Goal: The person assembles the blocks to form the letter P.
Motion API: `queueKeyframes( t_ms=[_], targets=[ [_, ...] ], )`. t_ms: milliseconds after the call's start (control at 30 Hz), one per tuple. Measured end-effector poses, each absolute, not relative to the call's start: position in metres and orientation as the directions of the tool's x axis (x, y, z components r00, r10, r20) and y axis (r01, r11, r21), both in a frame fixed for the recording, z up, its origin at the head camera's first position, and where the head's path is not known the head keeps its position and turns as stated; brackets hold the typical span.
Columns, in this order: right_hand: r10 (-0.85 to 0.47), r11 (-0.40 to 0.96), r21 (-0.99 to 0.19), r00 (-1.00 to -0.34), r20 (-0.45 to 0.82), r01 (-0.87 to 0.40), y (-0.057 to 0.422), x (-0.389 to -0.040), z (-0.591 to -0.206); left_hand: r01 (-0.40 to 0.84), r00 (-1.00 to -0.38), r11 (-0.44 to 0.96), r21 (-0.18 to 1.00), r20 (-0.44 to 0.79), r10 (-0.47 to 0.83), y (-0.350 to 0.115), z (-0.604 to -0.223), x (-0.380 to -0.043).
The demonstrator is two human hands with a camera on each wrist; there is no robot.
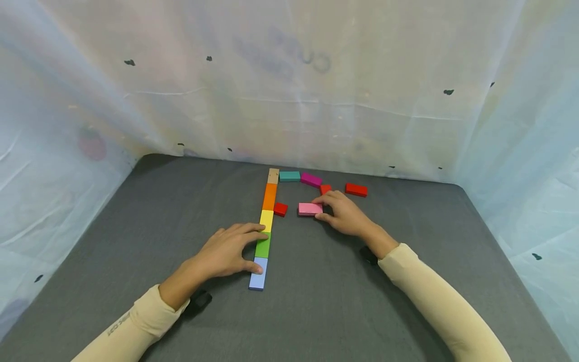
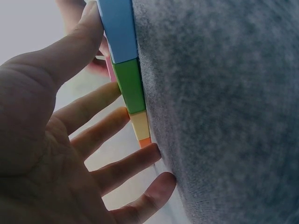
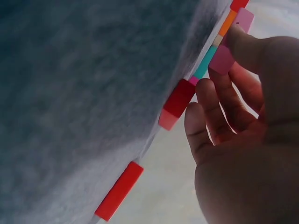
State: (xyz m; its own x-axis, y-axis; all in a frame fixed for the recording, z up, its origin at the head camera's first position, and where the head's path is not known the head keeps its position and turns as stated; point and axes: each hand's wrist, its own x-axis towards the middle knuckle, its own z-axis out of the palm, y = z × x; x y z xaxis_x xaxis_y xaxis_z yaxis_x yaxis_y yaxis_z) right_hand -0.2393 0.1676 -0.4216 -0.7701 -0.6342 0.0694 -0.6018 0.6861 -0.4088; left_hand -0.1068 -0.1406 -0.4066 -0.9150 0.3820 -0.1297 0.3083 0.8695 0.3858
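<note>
My right hand (image 1: 341, 213) pinches a pink block (image 1: 307, 209) between thumb and fingers, as the right wrist view also shows. Across the row, my left hand (image 1: 226, 252) lies with fingers spread, thumb on the light blue block (image 1: 257, 281) and fingertips at the green block (image 1: 262, 248) and yellow block (image 1: 267, 219). Farther up this straight line come an orange block (image 1: 269, 196) and a tan block (image 1: 273, 176). From its top, a teal block (image 1: 289, 176) and an angled magenta block (image 1: 311, 180) curve right to a red block (image 1: 325, 189), partly hidden by my right hand.
A small red block (image 1: 281, 209) sits against the line's right side, left of the pink one. Another red block (image 1: 356, 190) lies apart at the back right. Pale plastic sheeting (image 1: 289, 120) encloses the back and sides of the dark grey tabletop (image 1: 316, 311).
</note>
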Motion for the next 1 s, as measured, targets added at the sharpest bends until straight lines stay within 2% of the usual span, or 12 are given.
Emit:
queueKeyframes(
  t_ms=[233,1000],
  targets=[
    [-0.644,0.68,-0.427,-0.764,0.041,-0.596,0.157,-0.241,-0.422,0.311,-0.914,0.868,0.387,-0.126,0.384,-0.142,-0.406,-0.105],
    [-0.664,0.694,-0.385,-0.747,-0.015,-0.609,0.14,-0.237,-0.421,0.321,-0.913,0.866,0.383,-0.116,0.39,-0.144,-0.408,-0.105]
  ],
)
